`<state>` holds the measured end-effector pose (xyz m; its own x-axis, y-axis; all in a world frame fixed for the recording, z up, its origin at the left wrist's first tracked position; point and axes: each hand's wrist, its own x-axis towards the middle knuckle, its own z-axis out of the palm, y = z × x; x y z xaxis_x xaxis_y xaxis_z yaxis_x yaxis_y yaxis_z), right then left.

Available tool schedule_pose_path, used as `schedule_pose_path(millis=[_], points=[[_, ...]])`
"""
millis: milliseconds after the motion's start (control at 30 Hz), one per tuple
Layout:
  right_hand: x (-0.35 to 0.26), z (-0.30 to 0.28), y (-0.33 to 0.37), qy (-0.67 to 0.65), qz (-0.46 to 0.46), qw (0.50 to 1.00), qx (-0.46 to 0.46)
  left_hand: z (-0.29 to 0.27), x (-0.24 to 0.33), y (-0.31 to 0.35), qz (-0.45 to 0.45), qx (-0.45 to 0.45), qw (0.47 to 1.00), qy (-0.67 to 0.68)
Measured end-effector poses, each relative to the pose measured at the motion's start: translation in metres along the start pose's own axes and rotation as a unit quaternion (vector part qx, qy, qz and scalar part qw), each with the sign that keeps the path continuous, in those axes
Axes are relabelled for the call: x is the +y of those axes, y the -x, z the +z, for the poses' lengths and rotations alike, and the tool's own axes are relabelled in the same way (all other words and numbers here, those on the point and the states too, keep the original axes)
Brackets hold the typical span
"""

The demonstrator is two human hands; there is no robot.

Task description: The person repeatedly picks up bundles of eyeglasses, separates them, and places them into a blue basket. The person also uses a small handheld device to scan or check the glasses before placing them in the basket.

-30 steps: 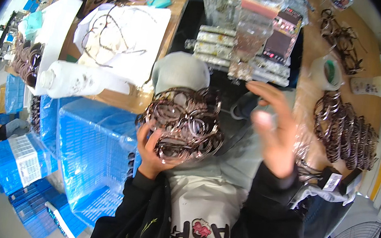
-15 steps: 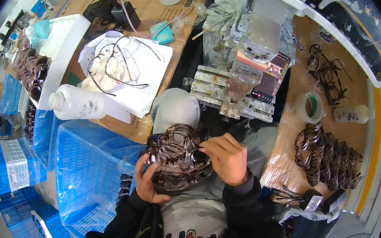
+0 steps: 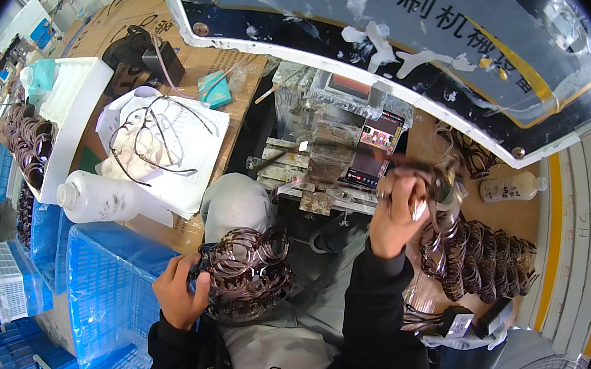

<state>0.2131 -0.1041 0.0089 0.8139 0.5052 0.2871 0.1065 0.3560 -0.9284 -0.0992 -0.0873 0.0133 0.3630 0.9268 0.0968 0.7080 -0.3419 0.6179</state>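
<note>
The left hand (image 3: 180,292) grasps the near eyeglass-frame pile (image 3: 250,275) at left, while the right hand (image 3: 400,209), farther off, clenches one motion-blurred eyeglass frame (image 3: 418,169).

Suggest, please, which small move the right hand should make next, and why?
Probably lower the blurred eyeglass frame toward the stacked eyeglasses on the table: the right hand holds it raised near them, while the left hand is at the eyeglass pile on the lap.
</note>
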Motion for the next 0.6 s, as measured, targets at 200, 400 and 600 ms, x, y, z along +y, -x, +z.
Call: schedule_pose_path(millis=[200,400,600], points=[[0.039,0.022,-0.028,-0.077,-0.011,0.997,-0.018,0.01,0.011,-0.02,0.168,0.022,0.984,-0.06],[0.047,0.032,-0.03,-0.029,-0.044,0.999,-0.003,0.017,0.014,-0.043,0.134,-0.009,0.99,0.045],[0.051,0.031,-0.033,-0.025,-0.063,0.998,-0.002,0.011,0.016,-0.054,0.145,-0.063,0.984,0.083]])
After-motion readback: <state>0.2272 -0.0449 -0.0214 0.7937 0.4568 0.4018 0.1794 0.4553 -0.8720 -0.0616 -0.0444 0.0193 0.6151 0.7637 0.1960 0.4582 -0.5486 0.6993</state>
